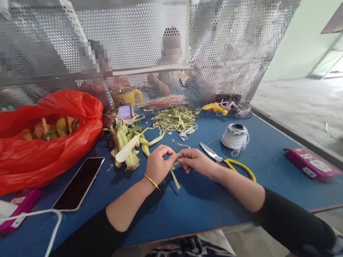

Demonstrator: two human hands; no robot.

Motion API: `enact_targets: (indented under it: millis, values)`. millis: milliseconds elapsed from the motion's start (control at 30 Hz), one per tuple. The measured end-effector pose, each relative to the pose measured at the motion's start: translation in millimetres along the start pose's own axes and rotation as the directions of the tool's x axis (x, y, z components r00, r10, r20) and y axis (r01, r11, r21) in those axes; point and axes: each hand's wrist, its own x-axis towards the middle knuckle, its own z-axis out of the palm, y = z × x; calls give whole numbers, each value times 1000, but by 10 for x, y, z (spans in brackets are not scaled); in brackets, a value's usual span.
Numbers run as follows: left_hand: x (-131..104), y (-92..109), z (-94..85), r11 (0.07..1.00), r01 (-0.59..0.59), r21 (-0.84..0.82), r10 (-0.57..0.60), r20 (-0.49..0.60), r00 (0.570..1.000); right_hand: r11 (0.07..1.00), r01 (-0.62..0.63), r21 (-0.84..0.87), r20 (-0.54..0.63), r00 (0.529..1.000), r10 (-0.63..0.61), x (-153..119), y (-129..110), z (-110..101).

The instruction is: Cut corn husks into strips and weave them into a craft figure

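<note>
My left hand (pixel 160 162) and my right hand (pixel 195 161) meet above the blue table, fingertips pinched together on a thin pale-green husk strip (pixel 176 180). The strip's lower end hangs below my fingers; the part between the fingertips is hidden. Beyond my left hand lies a bundle of pale green corn husks (pixel 126 148). Scissors with yellow handles (pixel 246 168) lie partly behind my right forearm, blades pointing away from me. A spool of white thread (pixel 235 137) stands farther right, and a pile of shredded husk strips (pixel 175 120) lies ahead of my hands.
To the left are a red plastic bag (pixel 53 156) of round items, a phone (pixel 80 184) and a white cable (pixel 52 237). A purple pack (pixel 312 164) sits at right. A yellow glue gun (pixel 215 108) lies near the perforated metal screen (pixel 136 37), with people behind it.
</note>
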Motion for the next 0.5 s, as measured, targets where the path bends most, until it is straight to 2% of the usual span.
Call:
enact_targets:
  millis: [233, 500]
  values:
    - [7, -24, 19, 997, 80, -8, -79, 57, 995, 994, -96, 43, 35, 995, 95, -3, 23, -10]
    - [24, -30, -8, 997, 68, 21, -70, 69, 995, 986, -128, 110, 73, 990, 120, -39, -41, 10]
